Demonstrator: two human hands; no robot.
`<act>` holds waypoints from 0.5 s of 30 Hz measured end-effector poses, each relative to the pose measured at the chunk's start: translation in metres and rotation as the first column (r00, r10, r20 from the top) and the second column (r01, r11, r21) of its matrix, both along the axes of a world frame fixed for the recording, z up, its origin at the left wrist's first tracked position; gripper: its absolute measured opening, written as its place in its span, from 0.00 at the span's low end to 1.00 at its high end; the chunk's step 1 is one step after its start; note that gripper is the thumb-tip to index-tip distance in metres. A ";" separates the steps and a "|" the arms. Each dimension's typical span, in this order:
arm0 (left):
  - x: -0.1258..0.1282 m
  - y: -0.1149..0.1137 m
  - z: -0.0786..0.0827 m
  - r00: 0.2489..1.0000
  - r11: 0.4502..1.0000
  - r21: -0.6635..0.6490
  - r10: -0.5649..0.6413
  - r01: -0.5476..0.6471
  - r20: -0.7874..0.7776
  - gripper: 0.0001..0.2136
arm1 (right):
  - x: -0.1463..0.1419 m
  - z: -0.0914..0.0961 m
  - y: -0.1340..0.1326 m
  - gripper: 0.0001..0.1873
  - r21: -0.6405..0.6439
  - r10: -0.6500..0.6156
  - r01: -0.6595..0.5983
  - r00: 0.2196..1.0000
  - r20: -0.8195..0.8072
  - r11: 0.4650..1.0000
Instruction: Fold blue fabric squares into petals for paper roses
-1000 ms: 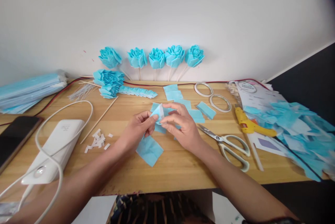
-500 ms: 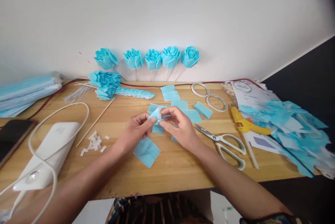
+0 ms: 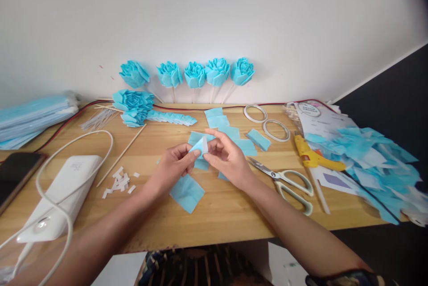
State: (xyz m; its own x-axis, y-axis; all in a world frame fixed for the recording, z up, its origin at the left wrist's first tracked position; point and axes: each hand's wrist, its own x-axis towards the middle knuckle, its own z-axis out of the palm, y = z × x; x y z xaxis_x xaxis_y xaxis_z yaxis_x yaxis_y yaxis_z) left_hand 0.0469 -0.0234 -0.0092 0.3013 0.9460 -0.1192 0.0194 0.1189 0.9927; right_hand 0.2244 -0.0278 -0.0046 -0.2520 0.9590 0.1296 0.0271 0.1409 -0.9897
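Between my two hands is a small folded piece of blue fabric (image 3: 198, 145) with a whitish strip along its right edge. My left hand (image 3: 177, 161) pinches its left side between thumb and fingers. On the right side, my right hand (image 3: 229, 157) grips the whitish edge, thumb below and index finger stretched over the top. A loose blue square (image 3: 187, 193) lies on the table just under my left hand. More blue squares (image 3: 229, 133) are spread behind and beneath both hands.
Scissors (image 3: 277, 176), a yellow glue gun (image 3: 312, 156) and two tape rolls (image 3: 276, 130) lie right. Blue scraps (image 3: 377, 161) are heaped far right. Blue fabric flowers (image 3: 195, 74) on sticks lean on the wall. White bits (image 3: 121, 181), a power bank (image 3: 63, 196) and a phone (image 3: 16, 174) lie left.
My right fingers have shifted slightly on the whitish edge, the index finger lifting a little over the top. My left hand keeps its pinch, and the table items stay put.
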 end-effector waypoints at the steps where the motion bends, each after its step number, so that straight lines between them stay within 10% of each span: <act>1: 0.000 0.000 0.000 1.000 1.000 0.000 -0.004 0.004 -0.002 0.18 | 0.000 0.000 0.000 0.28 -0.012 0.005 -0.005 1.000 -0.004 1.000; 15: 0.000 0.000 0.003 0.998 0.998 -0.026 -0.065 0.065 -0.007 0.14 | 0.001 0.001 -0.001 0.30 -0.046 0.013 -0.013 1.000 -0.013 0.999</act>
